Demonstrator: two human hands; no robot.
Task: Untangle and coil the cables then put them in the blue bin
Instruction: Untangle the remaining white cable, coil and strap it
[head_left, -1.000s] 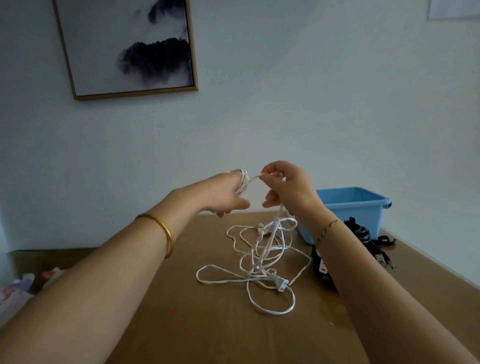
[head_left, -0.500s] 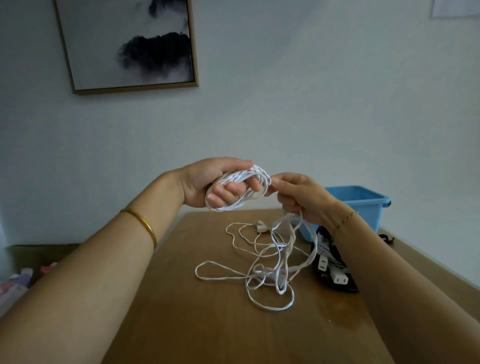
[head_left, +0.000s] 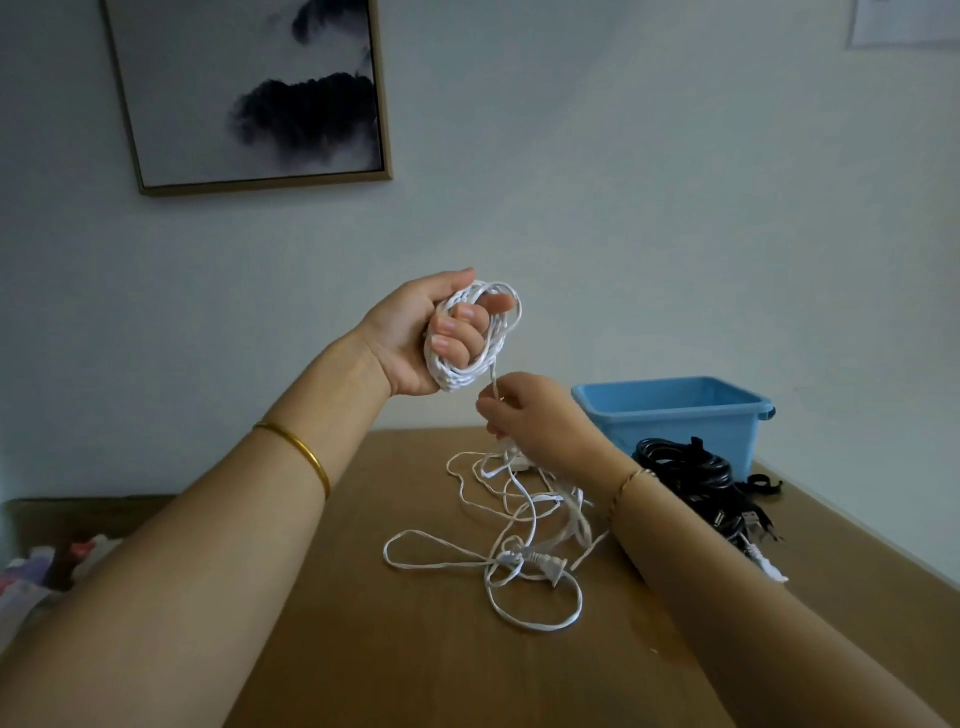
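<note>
My left hand (head_left: 415, 338) is raised above the table, its fingers curled through a small coil of white cable (head_left: 470, 371) wound around them. One strand drops from the coil to my right hand (head_left: 530, 415), which pinches it just below. The remaining white cable (head_left: 498, 519) lies in loose tangled loops on the wooden table, with its plug (head_left: 545, 564) near the front. The blue bin (head_left: 675, 415) stands at the back right of the table. A black cable bundle (head_left: 685, 467) lies in front of the bin.
The wooden table (head_left: 415, 649) ends at the right edge near the bin. A framed picture (head_left: 249, 93) hangs on the wall at the upper left. Some coloured clutter (head_left: 31, 571) lies low at the far left.
My left hand has risen and turned palm toward me with the coil on its fingers. My right hand has dropped lower, sliding down the strand toward the table.
</note>
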